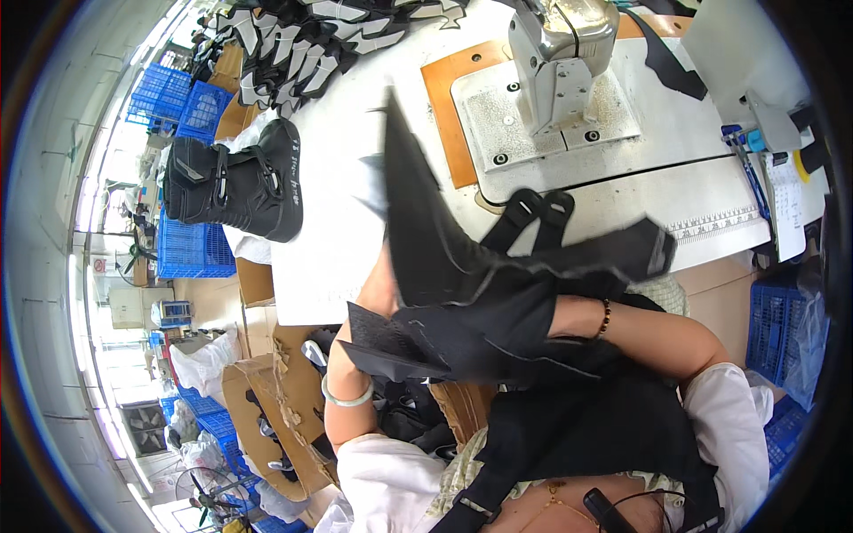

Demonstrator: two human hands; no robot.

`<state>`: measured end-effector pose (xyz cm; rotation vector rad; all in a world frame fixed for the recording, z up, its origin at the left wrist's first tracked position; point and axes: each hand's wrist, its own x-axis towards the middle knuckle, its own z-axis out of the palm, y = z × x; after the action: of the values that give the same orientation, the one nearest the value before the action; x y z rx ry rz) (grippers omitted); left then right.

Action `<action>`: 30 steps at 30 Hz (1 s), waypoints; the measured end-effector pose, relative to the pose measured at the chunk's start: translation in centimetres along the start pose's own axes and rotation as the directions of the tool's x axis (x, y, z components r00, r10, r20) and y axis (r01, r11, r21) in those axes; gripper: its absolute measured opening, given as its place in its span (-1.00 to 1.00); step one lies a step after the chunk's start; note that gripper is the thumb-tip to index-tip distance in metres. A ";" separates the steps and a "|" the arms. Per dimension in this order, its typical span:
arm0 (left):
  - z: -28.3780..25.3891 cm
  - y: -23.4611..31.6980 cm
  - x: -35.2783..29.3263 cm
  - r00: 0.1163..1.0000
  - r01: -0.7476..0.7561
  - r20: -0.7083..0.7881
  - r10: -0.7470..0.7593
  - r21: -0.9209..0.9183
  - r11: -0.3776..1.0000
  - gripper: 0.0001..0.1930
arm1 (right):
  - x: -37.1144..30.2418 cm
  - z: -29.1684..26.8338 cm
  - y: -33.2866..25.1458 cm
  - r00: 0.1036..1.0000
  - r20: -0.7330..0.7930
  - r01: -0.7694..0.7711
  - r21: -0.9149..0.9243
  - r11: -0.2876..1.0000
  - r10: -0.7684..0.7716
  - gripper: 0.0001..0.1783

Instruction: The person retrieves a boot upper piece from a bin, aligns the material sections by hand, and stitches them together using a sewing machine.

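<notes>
A black sewn boot upper [462, 275], partly blurred, is spread in the air over my lap, its tall pointed flap turned up on the left. My left hand [380, 282] grips its left edge from behind, and the fingers are mostly covered. Only the heel of my right hand [576, 316] shows; the rest disappears into the folds of the upper, so its fingers are hidden. Two black straps with slotted ends [538, 211] stick up behind the piece, near the table's front edge.
An industrial sewing machine [560, 80] stands on the white table [346, 169]. A finished black boot [235, 180] lies at the table's left edge. Cut pieces [298, 44] are heaped at the back. A torn carton [275, 400] sits below left; a blue crate [771, 333] is at right.
</notes>
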<state>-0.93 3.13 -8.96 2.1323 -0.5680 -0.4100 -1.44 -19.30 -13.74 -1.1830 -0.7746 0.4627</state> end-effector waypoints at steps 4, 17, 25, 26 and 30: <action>-0.3 -0.1 1.8 0.998 -0.046 -0.033 0.046 0.021 0.999 -0.32 | 1.2 1.1 -0.1 0.999 0.000 -0.036 0.000 0.999 0.036 -0.63; -0.4 3.3 -3.4 0.715 -0.291 -0.699 0.002 -0.296 0.910 -0.45 | 1.5 -0.1 -1.0 0.981 0.123 -0.153 -0.012 0.988 0.153 -0.63; 3.4 6.6 -4.8 0.795 -0.103 -0.504 0.339 0.438 0.893 -0.53 | -5.7 -3.1 -1.0 0.957 0.120 -0.264 -0.024 0.964 0.265 -0.63; 3.3 6.4 -3.6 0.791 -0.161 -0.485 0.373 0.422 0.892 -0.53 | -5.4 -3.5 -2.8 0.957 0.062 -0.282 -0.049 0.958 0.285 -0.63; 3.3 5.6 -3.7 0.749 -0.280 -0.423 0.510 0.495 0.823 -0.55 | -1.3 -3.4 -3.2 0.942 0.066 -0.327 -0.041 0.944 0.329 -0.63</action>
<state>-7.02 0.06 -5.95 2.2776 -0.8025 0.6054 0.00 -23.43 -11.68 -1.3356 -0.6474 0.7762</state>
